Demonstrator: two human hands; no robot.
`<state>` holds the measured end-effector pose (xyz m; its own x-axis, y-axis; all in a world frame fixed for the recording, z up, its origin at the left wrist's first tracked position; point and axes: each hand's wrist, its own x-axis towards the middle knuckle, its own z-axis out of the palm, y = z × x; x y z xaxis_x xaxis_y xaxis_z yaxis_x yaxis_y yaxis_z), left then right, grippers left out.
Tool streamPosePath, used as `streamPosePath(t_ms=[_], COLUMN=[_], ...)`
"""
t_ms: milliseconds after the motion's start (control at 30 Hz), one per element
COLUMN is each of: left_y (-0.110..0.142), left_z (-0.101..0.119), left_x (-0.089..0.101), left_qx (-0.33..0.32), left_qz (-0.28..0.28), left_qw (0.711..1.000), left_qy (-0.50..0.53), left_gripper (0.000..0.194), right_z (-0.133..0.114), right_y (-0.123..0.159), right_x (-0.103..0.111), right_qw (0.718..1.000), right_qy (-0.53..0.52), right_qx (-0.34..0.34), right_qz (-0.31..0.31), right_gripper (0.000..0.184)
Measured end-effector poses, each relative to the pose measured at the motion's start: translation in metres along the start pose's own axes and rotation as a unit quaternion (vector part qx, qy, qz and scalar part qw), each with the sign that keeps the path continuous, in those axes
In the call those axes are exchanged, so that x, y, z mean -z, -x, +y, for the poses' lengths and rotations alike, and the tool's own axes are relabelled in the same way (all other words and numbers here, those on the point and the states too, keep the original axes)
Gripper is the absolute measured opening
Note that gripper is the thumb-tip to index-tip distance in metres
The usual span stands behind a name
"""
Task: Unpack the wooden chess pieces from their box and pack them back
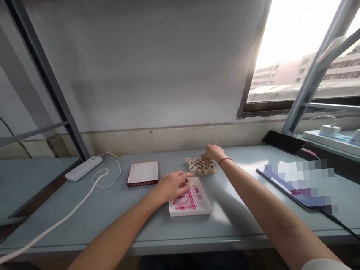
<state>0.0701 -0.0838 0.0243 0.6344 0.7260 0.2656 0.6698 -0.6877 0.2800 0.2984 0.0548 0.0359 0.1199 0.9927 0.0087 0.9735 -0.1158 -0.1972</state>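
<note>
My left hand [173,185] reaches into the white box [190,213], its thumb and fingers curved around a few round Chinese chess pieces [186,181] at the box's far left corner. Inside the box lies a sheet with red printed lines [188,198]. Behind the box, several wooden Chinese chess pieces [199,170] stand packed together in rows on the desk. My right hand [213,152], with a red string at the wrist, is closed at the far right edge of this group. Its fingertips touch a piece there and partly hide it.
A dark red box lid [143,173] lies inside up at the left. Further left are a white power bank [84,169] and its cable [75,211]. To the right lie a tablet [295,185], a black phone [283,141] and a power strip [346,142]. The wall [161,69] bounds the desk behind.
</note>
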Motion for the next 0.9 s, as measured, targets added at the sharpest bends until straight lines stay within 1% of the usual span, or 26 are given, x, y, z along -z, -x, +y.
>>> streamPosePath(t_ms=[33,100,133,167,200,233,267,300,367,433,467,533,633,700,767,833,900], left_y=[0.0,-0.002,-0.003,-0.004,-0.005,-0.005,-0.006,-0.007,-0.007,-0.008,-0.008,-0.008,-0.009,-0.008,-0.008,-0.008,-0.01], left_z=[0.0,-0.002,-0.003,-0.004,-0.004,-0.005,-0.005,-0.004,-0.003,-0.001,0.0,0.001,0.002,0.002,0.004,0.008,0.011], left_x=[0.001,0.003,0.004,0.005,0.005,0.006,0.006,0.007,0.007,0.008,0.008,0.008,0.007,0.006,0.006,0.005,0.002], left_qx=[-0.001,-0.001,0.003,0.012,0.024,0.038,0.05,0.058,0.062,0.058,0.054,0.049,0.06,0.055,0.013,-0.04,-0.069], left_qz=[0.008,0.031,0.045,0.061,0.078,0.097,0.114,0.128,0.145,0.149,0.151,0.153,0.146,0.118,0.07,0.023,0.001], left_qw=[1.0,0.999,0.998,0.995,0.992,0.989,0.985,0.982,0.977,0.975,0.975,0.974,0.977,0.983,0.993,0.998,0.997], left_qy=[0.008,0.036,0.054,0.073,0.091,0.107,0.12,0.13,0.143,0.151,0.155,0.16,0.145,0.127,0.095,0.053,0.019], left_gripper=[0.039,0.04,0.041,0.042,0.045,0.047,0.05,0.05,0.044,0.038,0.035,0.031,0.024,0.022,0.02,0.018,0.016], right_z=[-0.001,-0.005,-0.009,-0.013,-0.018,-0.023,-0.028,-0.032,-0.038,-0.04,-0.039,-0.035,-0.026,-0.021,-0.017,-0.015,-0.016], right_y=[0.004,0.016,0.026,0.037,0.049,0.062,0.075,0.087,0.107,0.118,0.121,0.122,0.117,0.113,0.109,0.107,0.106], right_x=[0.004,0.011,0.013,0.015,0.015,0.013,0.011,0.007,-0.001,-0.006,-0.007,-0.006,0.001,0.006,0.009,0.01,0.008], right_qw=[0.999,0.991,0.981,0.968,0.953,0.937,0.921,0.901,0.852,0.811,0.799,0.792,0.806,0.812,0.81,0.807,0.808], right_qy=[-0.005,-0.044,-0.079,-0.124,-0.175,-0.23,-0.285,-0.334,-0.43,-0.493,-0.51,-0.524,-0.527,-0.538,-0.552,-0.559,-0.555], right_qx=[0.02,0.085,0.126,0.167,0.202,0.231,0.252,0.274,0.295,0.303,0.304,0.298,0.259,0.222,0.198,0.189,0.195], right_qz=[0.025,0.092,0.123,0.142,0.144,0.125,0.087,0.036,-0.043,-0.085,-0.095,-0.099,-0.076,-0.043,-0.018,-0.01,-0.015], right_gripper=[0.024,0.023,0.024,0.026,0.028,0.03,0.034,0.036,0.041,0.043,0.043,0.042,0.045,0.047,0.048,0.046,0.045])
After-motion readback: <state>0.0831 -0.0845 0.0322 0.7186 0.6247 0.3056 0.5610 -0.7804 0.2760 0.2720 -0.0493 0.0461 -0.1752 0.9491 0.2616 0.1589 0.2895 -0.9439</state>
